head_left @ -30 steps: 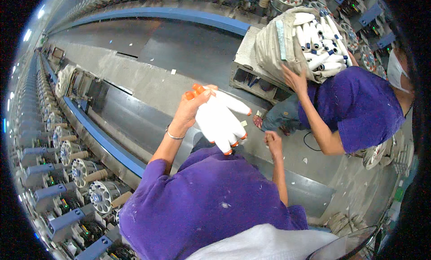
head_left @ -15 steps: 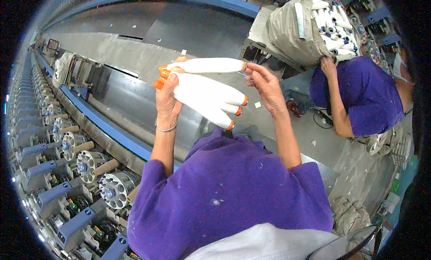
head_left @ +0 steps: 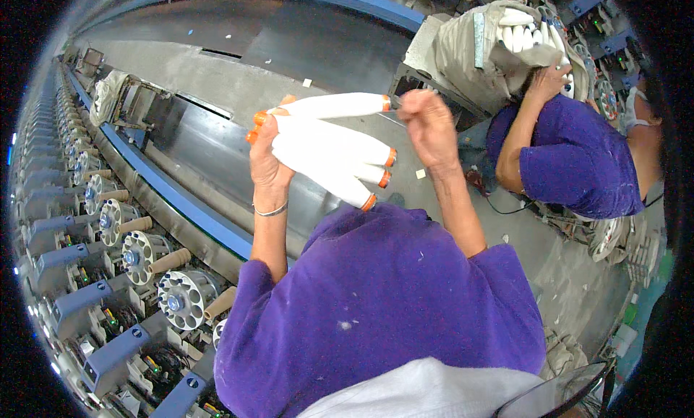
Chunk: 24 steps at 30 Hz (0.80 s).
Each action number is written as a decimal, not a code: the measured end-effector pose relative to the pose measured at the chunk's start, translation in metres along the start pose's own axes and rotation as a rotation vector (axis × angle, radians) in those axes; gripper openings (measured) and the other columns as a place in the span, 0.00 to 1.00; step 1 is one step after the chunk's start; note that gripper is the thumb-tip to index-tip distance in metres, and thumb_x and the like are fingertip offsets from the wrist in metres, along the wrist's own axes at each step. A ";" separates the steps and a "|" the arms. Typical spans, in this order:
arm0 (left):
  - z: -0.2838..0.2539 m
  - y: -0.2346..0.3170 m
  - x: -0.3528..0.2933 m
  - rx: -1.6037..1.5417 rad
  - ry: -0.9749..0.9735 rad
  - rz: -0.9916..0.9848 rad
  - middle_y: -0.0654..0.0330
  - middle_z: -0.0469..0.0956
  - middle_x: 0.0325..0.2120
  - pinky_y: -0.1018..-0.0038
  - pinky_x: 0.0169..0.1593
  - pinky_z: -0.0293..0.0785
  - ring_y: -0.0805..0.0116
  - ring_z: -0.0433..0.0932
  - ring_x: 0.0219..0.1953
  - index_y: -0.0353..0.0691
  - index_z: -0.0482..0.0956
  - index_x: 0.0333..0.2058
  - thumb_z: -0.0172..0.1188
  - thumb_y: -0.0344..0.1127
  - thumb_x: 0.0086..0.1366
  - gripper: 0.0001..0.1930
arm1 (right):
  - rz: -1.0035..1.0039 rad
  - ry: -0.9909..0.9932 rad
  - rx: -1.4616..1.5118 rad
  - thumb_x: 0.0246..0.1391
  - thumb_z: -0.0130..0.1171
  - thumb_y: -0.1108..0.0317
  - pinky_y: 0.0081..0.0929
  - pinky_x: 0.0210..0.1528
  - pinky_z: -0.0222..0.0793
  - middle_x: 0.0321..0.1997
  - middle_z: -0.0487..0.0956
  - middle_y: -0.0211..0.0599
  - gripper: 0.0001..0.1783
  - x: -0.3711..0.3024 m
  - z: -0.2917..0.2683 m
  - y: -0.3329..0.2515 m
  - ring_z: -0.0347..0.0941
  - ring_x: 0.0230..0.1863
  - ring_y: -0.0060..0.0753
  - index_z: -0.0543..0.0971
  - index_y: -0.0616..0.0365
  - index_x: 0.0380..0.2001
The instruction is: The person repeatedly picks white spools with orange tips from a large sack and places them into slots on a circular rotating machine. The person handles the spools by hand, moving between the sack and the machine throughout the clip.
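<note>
My left hand is closed around the orange ends of several bobbins of white yarn. They fan out to the right, their other orange-rimmed ends pointing away from the palm. The topmost bobbin lies almost level, apart from the others at its tip. My right hand is raised just beyond that tip, its fingers curled together and blurred by motion. Whatever is between those fingers is too small to make out.
At right, a co-worker in a purple shirt bends at a cloth-lined bin with white bobbins. A winding machine with round holders runs along the left, beside a blue rail. Paper scraps lie on the floor.
My right hand has closed its fingers and turned upward at the top bobbin's tip. The co-worker's arm has moved up to the bin's opening, and the bin's cloth now covers more of the bobbins.
</note>
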<state>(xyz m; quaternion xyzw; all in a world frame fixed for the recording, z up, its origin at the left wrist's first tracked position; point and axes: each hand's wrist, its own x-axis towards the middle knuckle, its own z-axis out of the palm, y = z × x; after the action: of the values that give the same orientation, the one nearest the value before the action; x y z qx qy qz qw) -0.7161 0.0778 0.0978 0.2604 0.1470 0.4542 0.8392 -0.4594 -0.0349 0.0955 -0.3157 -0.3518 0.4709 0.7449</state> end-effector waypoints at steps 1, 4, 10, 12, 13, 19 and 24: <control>0.002 0.003 -0.001 -0.014 -0.034 0.017 0.54 0.74 0.48 0.60 0.58 0.68 0.60 0.73 0.51 0.32 0.70 0.50 0.62 0.41 0.60 0.24 | 0.085 0.245 0.152 0.63 0.47 0.59 0.24 0.34 0.62 0.24 0.69 0.29 0.15 0.002 -0.006 -0.014 0.61 0.26 0.23 0.70 0.55 0.24; 0.010 0.013 -0.003 -0.048 0.077 0.187 0.53 0.73 0.47 0.65 0.54 0.72 0.62 0.74 0.49 0.30 0.67 0.53 0.62 0.38 0.59 0.27 | 0.078 0.421 -0.054 0.63 0.47 0.62 0.19 0.29 0.62 0.23 0.71 0.26 0.14 -0.004 -0.024 -0.041 0.61 0.22 0.20 0.72 0.56 0.25; 0.025 0.008 0.000 0.143 0.030 0.261 0.52 0.72 0.46 0.63 0.55 0.72 0.58 0.74 0.50 0.32 0.64 0.56 0.65 0.32 0.55 0.31 | 0.283 -0.036 -0.287 0.53 0.62 0.58 0.18 0.43 0.64 0.30 0.74 0.23 0.23 -0.027 -0.004 0.025 0.68 0.36 0.16 0.77 0.62 0.48; 0.028 0.002 -0.001 0.166 0.020 0.246 0.53 0.72 0.46 0.63 0.55 0.72 0.57 0.74 0.50 0.32 0.63 0.56 0.65 0.30 0.53 0.32 | 0.328 -0.010 -0.118 0.51 0.64 0.59 0.20 0.42 0.65 0.30 0.76 0.25 0.22 -0.026 0.007 0.044 0.69 0.35 0.17 0.79 0.65 0.44; 0.029 0.000 -0.002 0.168 0.027 0.233 0.53 0.72 0.46 0.63 0.55 0.72 0.57 0.74 0.49 0.33 0.63 0.56 0.65 0.30 0.52 0.32 | 0.354 0.001 -0.095 0.51 0.65 0.60 0.20 0.43 0.65 0.30 0.76 0.26 0.20 -0.025 0.010 0.051 0.69 0.35 0.17 0.79 0.65 0.42; 0.023 0.005 -0.010 0.148 0.076 0.222 0.53 0.71 0.47 0.62 0.55 0.72 0.57 0.75 0.49 0.34 0.67 0.52 0.64 0.28 0.51 0.28 | 0.284 0.214 -0.080 0.51 0.62 0.71 0.18 0.38 0.62 0.30 0.78 0.27 0.05 -0.048 -0.037 0.023 0.69 0.32 0.18 0.81 0.61 0.30; 0.011 0.014 -0.020 0.264 0.052 0.116 0.52 0.69 0.51 0.62 0.51 0.75 0.55 0.77 0.45 0.34 0.74 0.41 0.64 0.28 0.49 0.18 | 0.284 0.529 0.025 0.51 0.61 0.72 0.17 0.35 0.60 0.28 0.77 0.25 0.04 -0.142 -0.094 0.000 0.67 0.30 0.17 0.80 0.61 0.30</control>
<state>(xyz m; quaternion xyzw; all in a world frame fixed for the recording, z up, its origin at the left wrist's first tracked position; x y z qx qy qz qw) -0.7317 0.0637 0.1149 0.3646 0.2119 0.4855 0.7658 -0.4258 -0.1791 0.0110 -0.4643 -0.0920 0.4762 0.7411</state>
